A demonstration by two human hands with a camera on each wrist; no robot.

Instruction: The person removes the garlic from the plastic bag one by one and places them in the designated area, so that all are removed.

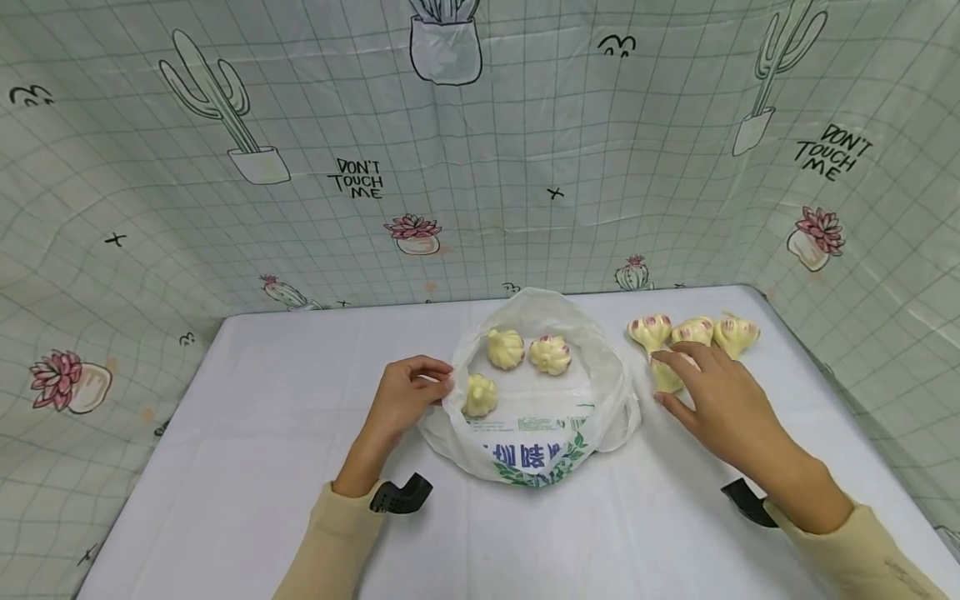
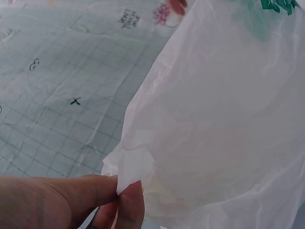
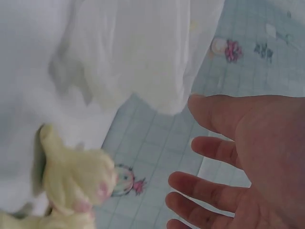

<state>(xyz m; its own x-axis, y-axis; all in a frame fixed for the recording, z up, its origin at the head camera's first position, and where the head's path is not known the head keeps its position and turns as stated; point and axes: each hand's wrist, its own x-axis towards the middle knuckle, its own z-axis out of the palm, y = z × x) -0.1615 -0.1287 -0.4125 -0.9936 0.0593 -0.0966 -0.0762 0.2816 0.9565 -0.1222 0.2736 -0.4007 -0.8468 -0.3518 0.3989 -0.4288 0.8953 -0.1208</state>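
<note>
A white plastic bag with green and blue print stands with its mouth spread wide at mid-table. Three garlic bulbs show inside it. My left hand pinches the left side of the bag's rim between thumb and fingers, as the bag in the left wrist view also shows. To the right of the bag lies a group of garlic bulbs. Over this group is my right hand, fingers spread, with the nearest bulb between thumb and forefinger in the head view. The right wrist view shows this hand's fingers apart, beside a garlic bulb.
A white cloth covers the table. Behind and on both sides hangs a checked curtain printed with cacti and lettering. A black strap sits on the left wrist and another black strap on the right.
</note>
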